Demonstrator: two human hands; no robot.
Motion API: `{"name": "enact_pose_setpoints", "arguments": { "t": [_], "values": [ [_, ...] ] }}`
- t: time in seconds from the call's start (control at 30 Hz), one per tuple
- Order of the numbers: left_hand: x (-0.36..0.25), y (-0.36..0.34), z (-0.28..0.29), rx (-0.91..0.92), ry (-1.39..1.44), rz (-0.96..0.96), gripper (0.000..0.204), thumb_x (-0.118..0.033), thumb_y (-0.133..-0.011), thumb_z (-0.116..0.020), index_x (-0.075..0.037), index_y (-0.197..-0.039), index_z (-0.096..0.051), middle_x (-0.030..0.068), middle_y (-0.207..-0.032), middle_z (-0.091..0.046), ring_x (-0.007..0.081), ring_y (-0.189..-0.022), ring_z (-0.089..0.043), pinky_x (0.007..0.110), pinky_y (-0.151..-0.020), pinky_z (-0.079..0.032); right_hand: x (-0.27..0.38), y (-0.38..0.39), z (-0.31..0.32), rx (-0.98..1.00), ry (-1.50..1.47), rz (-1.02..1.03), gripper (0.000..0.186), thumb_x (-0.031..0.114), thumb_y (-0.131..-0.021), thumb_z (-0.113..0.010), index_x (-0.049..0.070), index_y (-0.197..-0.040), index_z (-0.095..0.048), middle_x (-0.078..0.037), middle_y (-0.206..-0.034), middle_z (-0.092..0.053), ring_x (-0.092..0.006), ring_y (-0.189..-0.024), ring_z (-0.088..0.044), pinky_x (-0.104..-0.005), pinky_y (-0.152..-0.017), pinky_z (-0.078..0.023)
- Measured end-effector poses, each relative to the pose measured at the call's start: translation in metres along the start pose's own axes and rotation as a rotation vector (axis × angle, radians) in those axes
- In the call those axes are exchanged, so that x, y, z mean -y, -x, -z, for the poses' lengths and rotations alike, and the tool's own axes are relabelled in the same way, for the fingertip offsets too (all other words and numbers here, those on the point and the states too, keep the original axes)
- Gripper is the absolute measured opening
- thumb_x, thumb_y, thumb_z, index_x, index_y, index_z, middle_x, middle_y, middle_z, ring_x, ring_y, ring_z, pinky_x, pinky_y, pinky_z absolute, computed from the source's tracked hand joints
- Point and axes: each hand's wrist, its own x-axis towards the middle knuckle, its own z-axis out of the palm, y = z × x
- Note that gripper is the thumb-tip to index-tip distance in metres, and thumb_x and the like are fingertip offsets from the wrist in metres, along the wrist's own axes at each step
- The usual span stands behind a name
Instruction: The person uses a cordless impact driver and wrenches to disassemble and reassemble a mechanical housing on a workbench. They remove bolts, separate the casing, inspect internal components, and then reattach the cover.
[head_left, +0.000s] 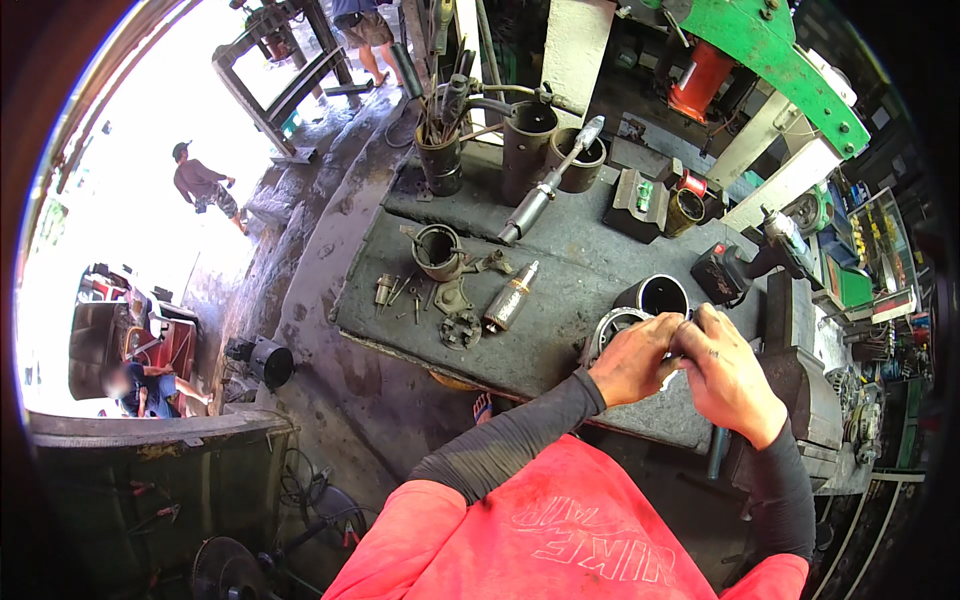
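My left hand (634,360) and my right hand (724,378) meet over the near right part of the workbench (560,372), fingers bent and pressed together. Whatever they hold is hidden between the fingers. Just beyond them lies an open round metal housing (609,324), partly covered by my left hand. A dark hollow cylinder (652,288) stands behind it. Farther left on the bench are a motor armature (509,299), a round slotted part (461,331), a cup-shaped motor casing (436,254) and several small bolts (416,306).
A cordless drill (784,243) and a bench vise (800,385) stand to the right. A long air ratchet (540,200) leans among metal cans (527,150) at the back. A green press frame (765,45) rises behind. Several people are off to the left, one walking (203,185).
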Motion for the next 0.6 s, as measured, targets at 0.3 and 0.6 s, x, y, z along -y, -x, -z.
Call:
{"name": "enact_pose_setpoints", "arguments": {
  "t": [0.3,0.6],
  "values": [
    [0.001,-0.002,0.007,0.093,-0.172,0.126,0.04,-0.005,-0.084,-0.068,-0.002,-0.122,-0.057,0.0214,-0.108,-0.069,0.0413,-0.099,-0.068,0.046,-0.082,-0.056,0.002,0.002,-0.002,0.155,-0.05,-0.265,0.023,0.016,-0.093,-0.067,0.003,-0.107,-0.055,-0.017,-0.095,-0.064,-0.0375,-0.089,-0.067,-0.0472,-0.076,-0.053],
    [-0.003,0.002,0.006,0.039,-0.038,0.12,0.026,-0.009,-0.086,-0.074,-0.003,-0.107,-0.059,0.0173,-0.107,-0.068,0.0437,-0.098,-0.066,0.049,-0.079,-0.053,0.001,0.004,-0.002,0.071,0.146,-0.317,0.027,0.022,-0.097,-0.066,0.003,-0.115,-0.057,-0.019,-0.094,-0.065,-0.0358,-0.086,-0.07,-0.0448,-0.069,-0.055]
  ]
}}
